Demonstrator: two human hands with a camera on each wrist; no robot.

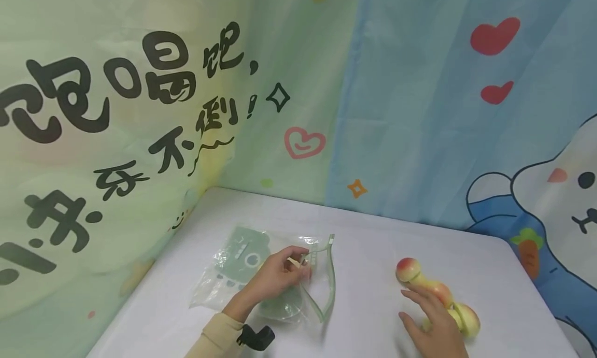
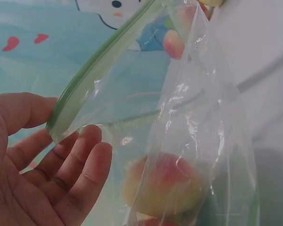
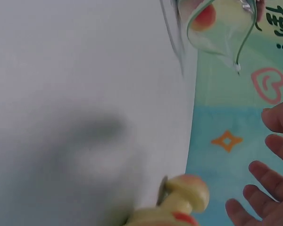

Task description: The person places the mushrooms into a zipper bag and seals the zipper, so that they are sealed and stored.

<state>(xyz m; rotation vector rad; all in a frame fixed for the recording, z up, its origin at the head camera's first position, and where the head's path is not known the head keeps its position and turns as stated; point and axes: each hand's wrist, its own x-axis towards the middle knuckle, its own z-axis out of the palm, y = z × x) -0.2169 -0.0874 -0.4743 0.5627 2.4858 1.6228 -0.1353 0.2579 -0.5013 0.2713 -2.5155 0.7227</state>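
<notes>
A clear zip bag (image 1: 266, 306) with a green zip edge and a printed green one-eyed creature lies at the middle left, its mouth gaping to the right. My left hand (image 1: 284, 270) pinches the bag's edge; the left wrist view shows the thumb on the green strip (image 2: 78, 92). A round red-and-yellow piece (image 2: 167, 186) shows through the plastic there; I cannot tell if it is inside. Beside my right hand (image 1: 431, 319) lie several red-and-yellow mushroom-shaped pieces (image 1: 408, 270). The right fingers are spread and hold nothing, partly covering the pieces in the head view.
A white table (image 1: 364, 265) carries everything. Printed cloth (image 1: 410, 114) with lettering, hearts and a cartoon animal hangs along its back and left sides. A black wrist strap (image 1: 256, 338) sits at the left sleeve.
</notes>
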